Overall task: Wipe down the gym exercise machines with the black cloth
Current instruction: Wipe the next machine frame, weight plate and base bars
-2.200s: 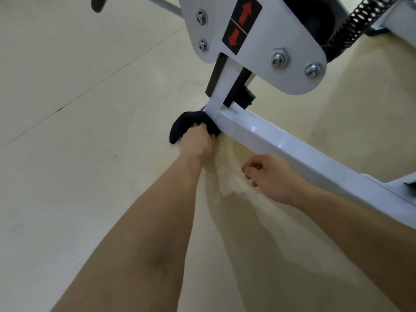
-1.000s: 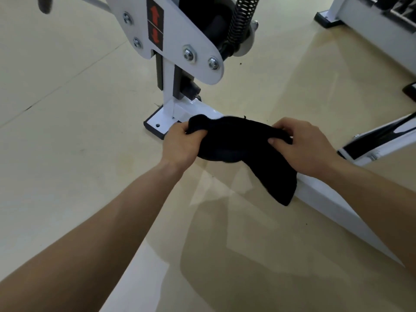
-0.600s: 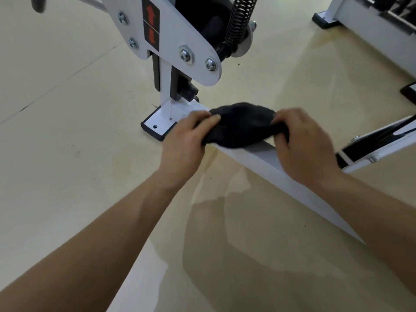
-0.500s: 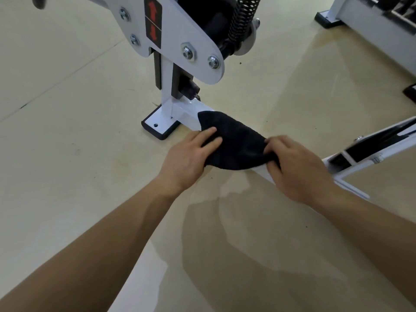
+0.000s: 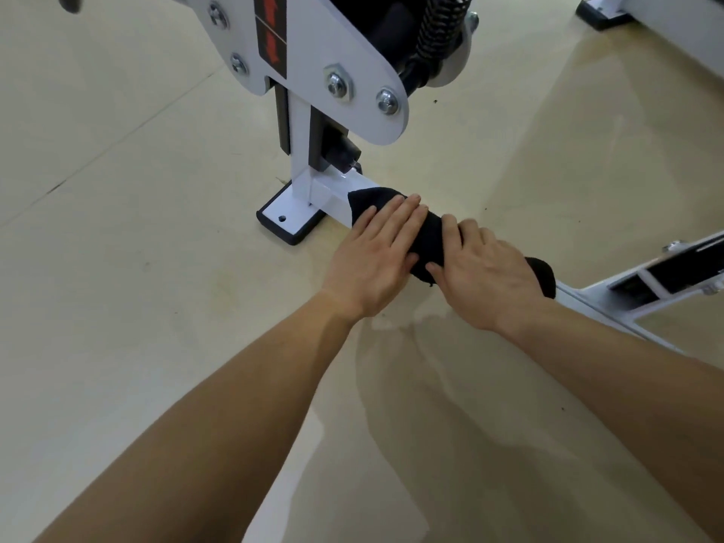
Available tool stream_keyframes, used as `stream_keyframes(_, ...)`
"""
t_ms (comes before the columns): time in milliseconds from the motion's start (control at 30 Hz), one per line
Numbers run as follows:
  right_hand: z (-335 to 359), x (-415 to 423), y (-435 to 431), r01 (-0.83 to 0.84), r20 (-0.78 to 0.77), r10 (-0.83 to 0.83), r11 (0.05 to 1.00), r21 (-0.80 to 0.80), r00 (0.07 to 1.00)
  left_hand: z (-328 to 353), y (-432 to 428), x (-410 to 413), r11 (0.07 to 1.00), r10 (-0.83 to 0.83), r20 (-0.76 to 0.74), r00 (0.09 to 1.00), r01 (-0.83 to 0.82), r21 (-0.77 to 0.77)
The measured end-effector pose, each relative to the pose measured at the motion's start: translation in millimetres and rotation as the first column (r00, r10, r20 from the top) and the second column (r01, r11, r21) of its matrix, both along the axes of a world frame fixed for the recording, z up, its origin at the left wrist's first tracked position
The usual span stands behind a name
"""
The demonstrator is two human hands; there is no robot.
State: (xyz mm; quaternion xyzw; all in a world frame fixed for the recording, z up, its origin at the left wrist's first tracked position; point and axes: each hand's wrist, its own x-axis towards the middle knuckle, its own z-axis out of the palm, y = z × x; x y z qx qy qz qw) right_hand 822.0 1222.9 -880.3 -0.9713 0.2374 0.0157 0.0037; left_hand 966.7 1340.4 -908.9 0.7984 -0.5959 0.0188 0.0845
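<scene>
The black cloth lies draped over the white floor beam of the gym machine, just right of its upright post. My left hand lies flat on the cloth's left part with straight fingers. My right hand presses on the cloth's right part, fingers bent down over it; a tail of cloth sticks out behind the wrist. Most of the beam under the hands is hidden.
A white pivot plate with bolts, red arrows and a black spring hangs above the post. A black-capped foot sits on the beige floor. A second white frame piece joins at right; another machine's base stands far right.
The cloth was lifted from the post's base, spread between both hands, then laid over the beam. Both hands now press it flat, and the left hand's fingers have straightened.
</scene>
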Motion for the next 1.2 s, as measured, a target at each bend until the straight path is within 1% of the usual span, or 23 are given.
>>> stream_keyframes(67,0,16,-1,-0.047,0.013,0.047,0.999,-0.009,0.999,-4,4,19,1.000,0.009,0.037,0.999,-0.008,-0.015)
stream_keyframes(133,2,34,1,-0.069,0.040,0.069,0.998,0.007,0.997,-4,6,33,0.998,0.054,0.042,0.998,-0.053,-0.021)
stream_keyframes(267,4,75,5,-0.064,0.074,0.059,0.996,0.068,0.995,-5,8,58,0.993,0.115,-0.007,0.993,-0.115,-0.032)
stream_keyframes(433,3,108,3,-0.061,0.079,0.050,0.987,0.147,0.996,-6,12,87,0.988,0.149,0.037,0.988,-0.148,-0.034)
stream_keyframes(533,2,100,5,-0.048,0.091,0.035,0.989,0.142,0.995,1,12,84,0.989,0.148,0.046,0.988,-0.148,-0.011)
stream_keyframes(600,3,78,6,-0.037,0.099,0.027,0.995,0.095,0.995,9,13,74,0.995,0.104,0.002,0.995,-0.104,-0.004)
stream_keyframes(667,1,55,4,-0.041,0.095,0.035,0.998,0.055,0.995,17,9,58,0.998,0.035,-0.076,0.996,-0.039,-0.052)
stream_keyframes(733,1,46,1,-0.043,0.075,0.037,0.997,0.069,0.997,21,-3,43,0.996,0.037,-0.142,0.989,-0.048,-0.073)
stream_keyframes(800,1,52,-2,-0.048,0.068,0.042,0.994,0.093,0.997,16,-15,41,0.996,0.080,-0.078,0.994,-0.083,-0.035)
stream_keyframes(867,1,63,-3,-0.049,0.061,0.042,0.992,0.116,0.997,12,-22,53,0.996,0.084,-0.018,0.996,-0.084,-0.027)
stream_keyframes(933,3,73,-5,-0.053,0.055,0.045,0.986,0.157,0.997,11,-24,70,0.994,0.102,-0.017,0.995,-0.102,-0.035)
stream_keyframes(1033,5,88,-8,-0.064,0.056,0.054,0.978,0.198,0.997,10,-26,85,0.989,0.135,0.024,0.990,-0.134,-0.058)
stream_keyframes(1200,2,90,-7,-0.032,0.098,0.010,0.976,0.217,0.995,2,-28,82,0.978,0.153,0.028,0.988,-0.147,-0.147)
